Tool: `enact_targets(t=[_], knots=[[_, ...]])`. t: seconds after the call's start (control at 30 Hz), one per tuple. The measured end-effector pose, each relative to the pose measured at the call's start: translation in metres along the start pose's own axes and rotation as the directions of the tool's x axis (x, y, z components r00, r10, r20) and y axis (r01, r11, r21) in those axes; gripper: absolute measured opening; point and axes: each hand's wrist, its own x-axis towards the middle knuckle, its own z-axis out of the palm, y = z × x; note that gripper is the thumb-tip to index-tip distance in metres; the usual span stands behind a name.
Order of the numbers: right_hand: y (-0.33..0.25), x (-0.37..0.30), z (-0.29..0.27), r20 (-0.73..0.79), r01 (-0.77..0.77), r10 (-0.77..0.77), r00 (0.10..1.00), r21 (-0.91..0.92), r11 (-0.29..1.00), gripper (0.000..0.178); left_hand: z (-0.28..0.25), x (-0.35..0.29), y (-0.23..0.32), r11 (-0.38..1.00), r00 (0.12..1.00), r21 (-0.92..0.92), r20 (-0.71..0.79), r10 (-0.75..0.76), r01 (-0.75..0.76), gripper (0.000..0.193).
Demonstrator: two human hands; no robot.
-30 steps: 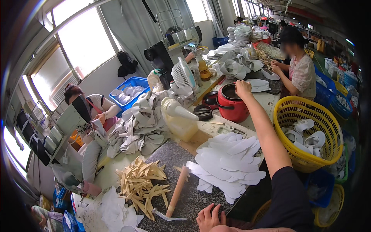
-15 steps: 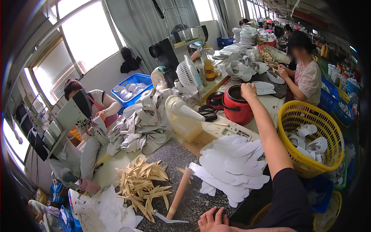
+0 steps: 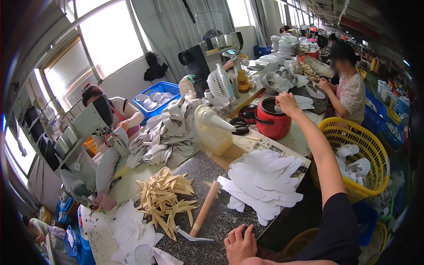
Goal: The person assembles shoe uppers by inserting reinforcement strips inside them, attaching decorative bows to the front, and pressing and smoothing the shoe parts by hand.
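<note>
My right hand point(image 3: 288, 104) is closed at the rim of a red pot point(image 3: 272, 125) with a dark inside. A small pale grey bit shows at its fingertips, too little to name. My left hand point(image 3: 240, 244) lies at the near edge of the dark speckled board point(image 3: 201, 166), its fingers apart with nothing in them. Left of it rests a hammer point(image 3: 204, 211) with a wooden handle and a curved metal head. Between the two hands spreads a pile of white flat shoe-shaped pieces point(image 3: 265, 181).
Tan pointed strips point(image 3: 165, 198) are heaped left of the hammer. A cream glue bottle point(image 3: 212, 130) with a spout stands before the pot, by black-handled scissors point(image 3: 240, 127). A yellow basket point(image 3: 353, 194) is at right. One co-worker point(image 3: 349, 84) sits beyond it, another point(image 3: 112, 106) at a sewing machine.
My right hand has shifted slightly at the pot's rim, and a pale bit now shows at its fingertips. More of my left hand is visible. The whole view has shifted a little.
</note>
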Motion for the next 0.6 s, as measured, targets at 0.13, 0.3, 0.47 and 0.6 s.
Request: enact_targets(t=[0.13, 0.3, 0.47, 0.6], knots=[[-0.023, -0.028, -0.035, -0.070, 0.225, -0.226, 0.972, -0.019, 0.974, 0.020, -0.008, -0.001, -0.001, 1.000, 1.000, -0.022, -0.018, -0.011, 0.011, 0.034], [-0.021, -0.068, -0.058, -0.118, 0.324, -0.332, 0.936, -0.079, 0.943, 0.021, -0.010, -0.002, -0.007, 0.996, 0.997, 0.049, 0.042, 0.070, -0.072, 0.036], [-0.027, -0.089, -0.060, -0.183, 0.290, -0.300, 0.936, -0.082, 0.954, 0.020, -0.004, -0.010, -0.007, 0.998, 0.997, 0.024, 0.047, 0.061, -0.062, 0.034], [-0.033, -0.106, -0.063, -0.186, 0.250, -0.256, 0.949, -0.053, 0.967, 0.021, -0.004, -0.013, -0.011, 0.998, 0.997, -0.010, 0.046, 0.063, -0.062, 0.035]])
